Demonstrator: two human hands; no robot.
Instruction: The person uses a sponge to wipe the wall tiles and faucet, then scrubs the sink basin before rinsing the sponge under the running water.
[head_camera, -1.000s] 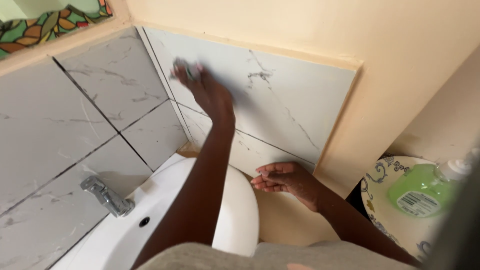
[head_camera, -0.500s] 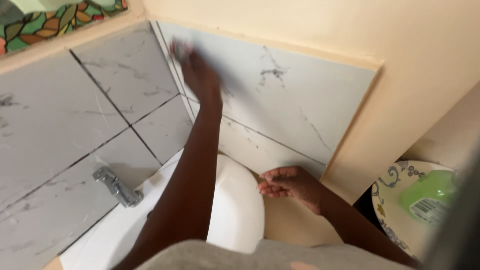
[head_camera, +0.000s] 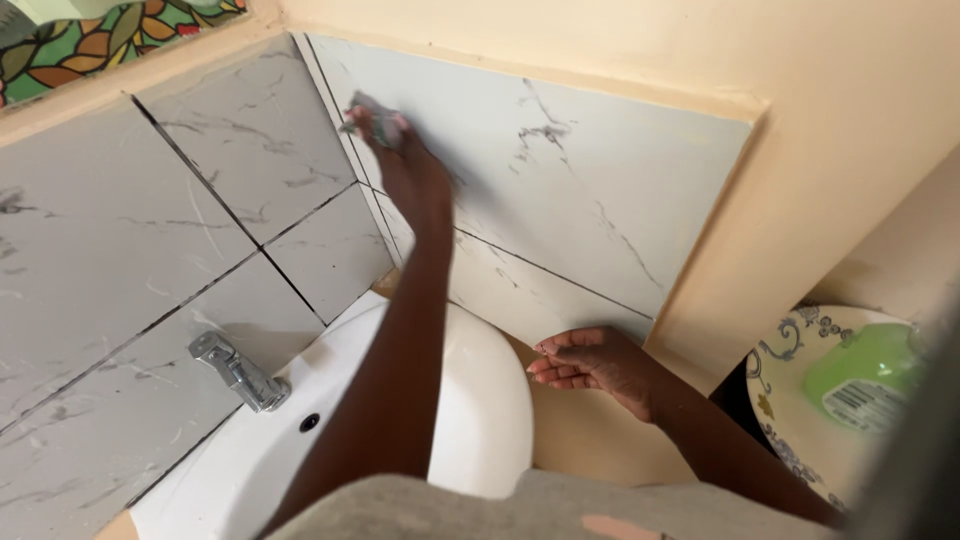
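Observation:
My left hand (head_camera: 405, 165) reaches up to the corner of the tiled wall and grips a small grey-green scrubbing pad (head_camera: 368, 108), pressed against a white marbled wall tile (head_camera: 560, 190) near its left edge. My left forearm crosses over the white sink basin (head_camera: 480, 400). My right hand (head_camera: 595, 365) lies flat, fingers stretched out, against the beige wall just below the lower tile and beside the basin's rim. It holds nothing.
A chrome tap (head_camera: 235, 372) stands at the back of the basin, with a drain hole (head_camera: 310, 422) below it. Grey marbled tiles (head_camera: 150, 230) cover the left wall under a stained-glass pane (head_camera: 100, 35). A green soap bottle (head_camera: 865, 375) lies on a patterned plate (head_camera: 775, 400) at the right.
My left hand has shifted the pad slightly along the tile near the corner. My right hand stays on the wall. The view has tilted a little.

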